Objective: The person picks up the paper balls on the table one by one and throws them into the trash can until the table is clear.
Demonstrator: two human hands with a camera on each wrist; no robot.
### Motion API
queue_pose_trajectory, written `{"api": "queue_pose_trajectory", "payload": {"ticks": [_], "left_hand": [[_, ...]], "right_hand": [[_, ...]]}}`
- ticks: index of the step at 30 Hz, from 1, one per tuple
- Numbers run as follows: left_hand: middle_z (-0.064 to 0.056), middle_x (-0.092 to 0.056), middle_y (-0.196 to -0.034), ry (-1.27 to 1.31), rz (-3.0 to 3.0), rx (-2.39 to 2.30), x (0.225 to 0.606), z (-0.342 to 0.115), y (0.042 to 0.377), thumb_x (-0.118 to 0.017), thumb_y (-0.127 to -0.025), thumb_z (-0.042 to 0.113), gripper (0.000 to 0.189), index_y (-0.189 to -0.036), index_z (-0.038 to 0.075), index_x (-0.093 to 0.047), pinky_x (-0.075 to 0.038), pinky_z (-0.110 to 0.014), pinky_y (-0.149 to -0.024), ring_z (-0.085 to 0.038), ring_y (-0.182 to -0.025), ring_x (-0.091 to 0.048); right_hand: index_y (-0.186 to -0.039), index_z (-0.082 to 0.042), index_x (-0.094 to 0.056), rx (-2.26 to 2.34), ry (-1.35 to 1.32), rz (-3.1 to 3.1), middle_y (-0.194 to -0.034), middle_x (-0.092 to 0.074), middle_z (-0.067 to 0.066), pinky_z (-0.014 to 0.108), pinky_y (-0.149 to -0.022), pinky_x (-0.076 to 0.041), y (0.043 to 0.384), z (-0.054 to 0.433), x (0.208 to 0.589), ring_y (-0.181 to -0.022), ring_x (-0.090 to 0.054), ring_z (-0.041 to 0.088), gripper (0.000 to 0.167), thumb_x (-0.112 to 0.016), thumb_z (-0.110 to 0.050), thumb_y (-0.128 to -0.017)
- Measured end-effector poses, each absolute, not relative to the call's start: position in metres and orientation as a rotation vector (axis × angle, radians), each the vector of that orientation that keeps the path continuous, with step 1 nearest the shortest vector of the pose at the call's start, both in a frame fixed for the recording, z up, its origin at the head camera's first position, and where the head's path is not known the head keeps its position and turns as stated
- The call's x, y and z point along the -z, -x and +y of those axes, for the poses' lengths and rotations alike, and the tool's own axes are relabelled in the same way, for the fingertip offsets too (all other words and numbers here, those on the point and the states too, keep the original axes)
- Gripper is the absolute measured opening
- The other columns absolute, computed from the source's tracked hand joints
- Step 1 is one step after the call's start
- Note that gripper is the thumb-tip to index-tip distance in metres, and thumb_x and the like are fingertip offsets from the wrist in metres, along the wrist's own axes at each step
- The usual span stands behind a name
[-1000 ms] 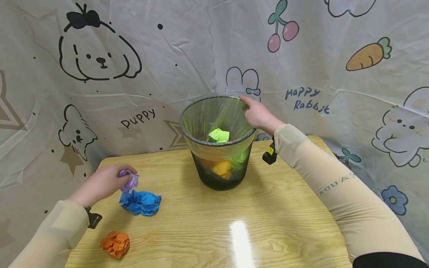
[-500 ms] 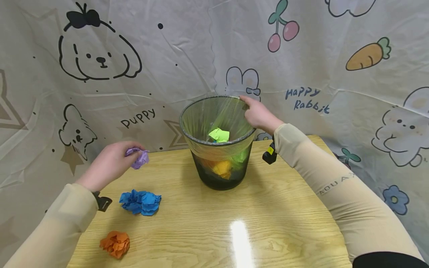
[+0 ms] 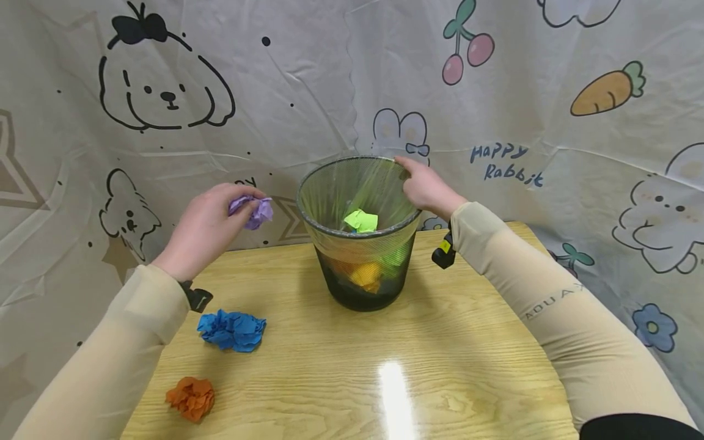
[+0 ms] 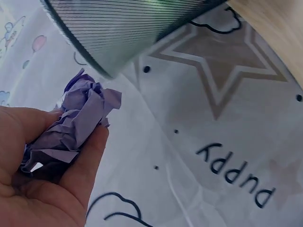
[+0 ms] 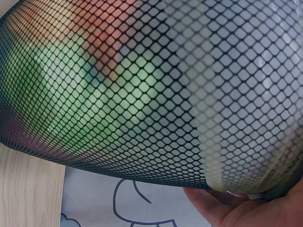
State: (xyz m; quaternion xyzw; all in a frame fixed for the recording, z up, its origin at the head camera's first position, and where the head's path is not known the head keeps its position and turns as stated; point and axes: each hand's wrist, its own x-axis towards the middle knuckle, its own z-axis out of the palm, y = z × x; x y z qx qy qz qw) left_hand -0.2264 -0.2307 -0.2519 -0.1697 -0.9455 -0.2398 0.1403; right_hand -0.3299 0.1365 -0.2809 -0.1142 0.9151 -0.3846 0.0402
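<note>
My left hand (image 3: 208,227) pinches a crumpled purple paper ball (image 3: 257,212) between thumb and fingers, raised above the table and left of the mesh wastebasket. In the left wrist view the purple paper ball (image 4: 75,118) shows close below the basket's rim (image 4: 102,71). The black mesh wastebasket (image 3: 319,256) has a thin yellowish liner folded over its rim. Inside it lie a lime-green crumpled paper (image 3: 361,220) and several other coloured papers. My right hand (image 3: 428,188) grips the basket's right rim; in the right wrist view its fingers (image 5: 213,205) curl at the rim.
A blue crumpled paper ball (image 3: 233,330) and an orange one (image 3: 190,398) lie on the left part of the wooden table (image 3: 330,366). A printed cloth curtain (image 3: 308,73) hangs right behind the table and basket.
My left hand has lifted the purple paper ball from beside the blue one and carried it up and to the right, toward the basket. The right hand stays at the rim.
</note>
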Motion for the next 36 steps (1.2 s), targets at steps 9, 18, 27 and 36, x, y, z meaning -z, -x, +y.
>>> {"api": "queue_pose_trajectory", "payload": {"ticks": [9, 18, 27, 36], "left_hand": [[-0.011, -0.068, -0.123, 0.609, -2.616, 0.717, 0.238, -0.194, 0.242, -0.06, -0.105, 0.015, 0.023, -0.121, 0.009, -0.074, -0.046, -0.05, -0.099, -0.028, -0.116, -0.06], [-0.012, -0.066, -0.125, 0.675, -2.667, 0.727, 0.227, -0.158, 0.26, -0.058, -0.105, 0.011, 0.023, -0.122, 0.007, -0.073, -0.047, -0.046, -0.099, -0.026, -0.114, -0.059], [-0.01, -0.066, -0.121, 0.718, -2.755, 0.738, 0.231, -0.134, 0.273, -0.058, -0.105, 0.011, 0.022, -0.121, 0.007, -0.073, -0.049, -0.041, -0.093, -0.023, -0.103, -0.059], [-0.009, -0.067, -0.121, 0.786, -2.788, 0.709, 0.237, -0.124, 0.277, -0.057, -0.104, 0.01, 0.024, -0.122, 0.007, -0.073, -0.046, -0.04, -0.096, -0.022, -0.105, -0.058]], "right_hand": [[-0.166, -0.015, -0.017, 1.189, 0.36, 2.799, -0.17, -0.017, 0.009, 0.041, -0.089, -0.044, 0.331, 0.137, 0.28, -0.143, -0.032, 0.028, 0.076, -0.033, 0.007, -0.095], [-0.166, -0.017, -0.017, 1.195, 0.354, 2.793, -0.17, -0.017, 0.009, 0.038, -0.078, -0.046, 0.33, 0.138, 0.281, -0.142, -0.034, 0.028, 0.076, -0.032, 0.006, -0.095], [-0.166, -0.017, -0.016, 1.195, 0.358, 2.793, -0.17, -0.019, 0.01, 0.032, -0.064, -0.045, 0.331, 0.137, 0.283, -0.126, -0.047, 0.031, 0.076, -0.032, 0.006, -0.096], [-0.166, -0.017, -0.016, 1.189, 0.352, 2.8, -0.169, -0.019, 0.01, 0.03, -0.062, -0.046, 0.33, 0.137, 0.282, -0.122, -0.049, 0.028, 0.076, -0.032, 0.006, -0.096]]}}
